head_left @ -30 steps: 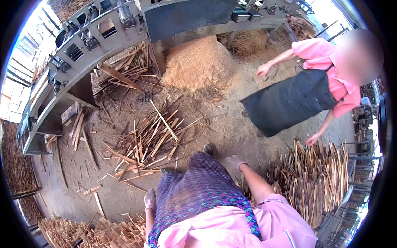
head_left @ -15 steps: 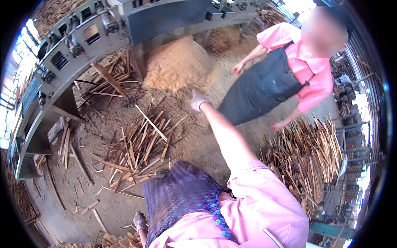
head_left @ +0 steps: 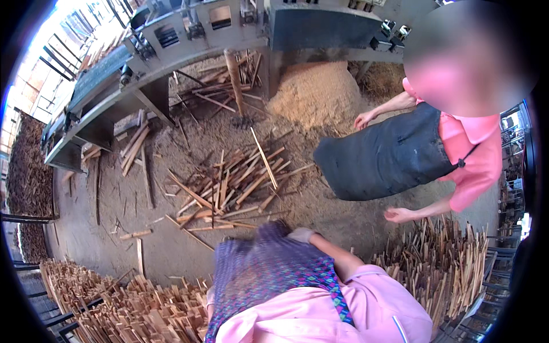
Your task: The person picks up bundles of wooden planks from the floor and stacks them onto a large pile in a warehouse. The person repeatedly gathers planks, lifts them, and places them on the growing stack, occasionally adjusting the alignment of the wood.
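Note:
My right hand [head_left: 301, 235], in a pale glove, is at the far edge of the purple patterned cloth [head_left: 269, 266] over my lap. Its fingers are tucked against or behind the cloth, so I cannot see whether they grip anything. My left hand is out of sight; only a sliver of that arm shows beside the cloth. On the ground just ahead lies a loose heap of thin wooden offcuts [head_left: 231, 188], with one long pale strip [head_left: 264, 160] slanting across its top.
A co-worker in a pink shirt and dark apron [head_left: 383, 154] stands close at the right. Ahead stands a long metal machine frame [head_left: 211, 40], with a sawdust mound [head_left: 314, 91] below it. Stacked wood pieces line the lower left [head_left: 137, 303] and right [head_left: 434, 268].
My right arm, stretched out with the hand pointing ahead before, has drawn back to the lap cloth. My left hand has gone out of sight. The view has swung left.

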### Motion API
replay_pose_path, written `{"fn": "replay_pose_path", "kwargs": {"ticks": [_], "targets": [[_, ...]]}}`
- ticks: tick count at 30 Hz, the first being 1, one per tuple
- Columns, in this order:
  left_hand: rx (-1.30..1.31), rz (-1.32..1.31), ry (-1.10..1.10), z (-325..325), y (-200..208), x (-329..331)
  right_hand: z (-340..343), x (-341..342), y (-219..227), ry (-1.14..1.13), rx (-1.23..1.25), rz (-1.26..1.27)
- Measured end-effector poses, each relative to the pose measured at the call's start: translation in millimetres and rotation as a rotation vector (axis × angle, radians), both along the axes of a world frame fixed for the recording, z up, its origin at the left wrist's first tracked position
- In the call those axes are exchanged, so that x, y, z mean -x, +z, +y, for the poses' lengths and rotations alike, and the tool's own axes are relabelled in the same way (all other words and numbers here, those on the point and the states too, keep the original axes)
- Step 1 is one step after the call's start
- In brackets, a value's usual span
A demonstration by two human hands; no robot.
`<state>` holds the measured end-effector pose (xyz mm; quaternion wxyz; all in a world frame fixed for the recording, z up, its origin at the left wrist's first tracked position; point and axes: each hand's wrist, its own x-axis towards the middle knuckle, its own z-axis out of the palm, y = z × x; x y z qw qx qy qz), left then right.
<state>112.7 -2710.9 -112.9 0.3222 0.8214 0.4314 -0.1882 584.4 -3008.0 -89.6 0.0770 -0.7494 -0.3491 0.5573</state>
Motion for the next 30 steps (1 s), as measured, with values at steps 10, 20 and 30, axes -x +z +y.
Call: {"fn": "replay_pose_path", "kwargs": {"ticks": [10,20,30], "targets": [[0.202,-0.174,0.524,157.2,-14.6,-50.3,-25.7,-6.8,55.4,-0.243,0.354,-0.287],[0.351,-0.12,0.993,172.0,-41.5,-3.7,209.3,-0.1,105.0,-0.095,0.077,-0.231],[0.013,-0.182,0.238,113.5,-124.1,98.3,287.6,-49.5,27.9,0.151,0.069,-0.305]]}}
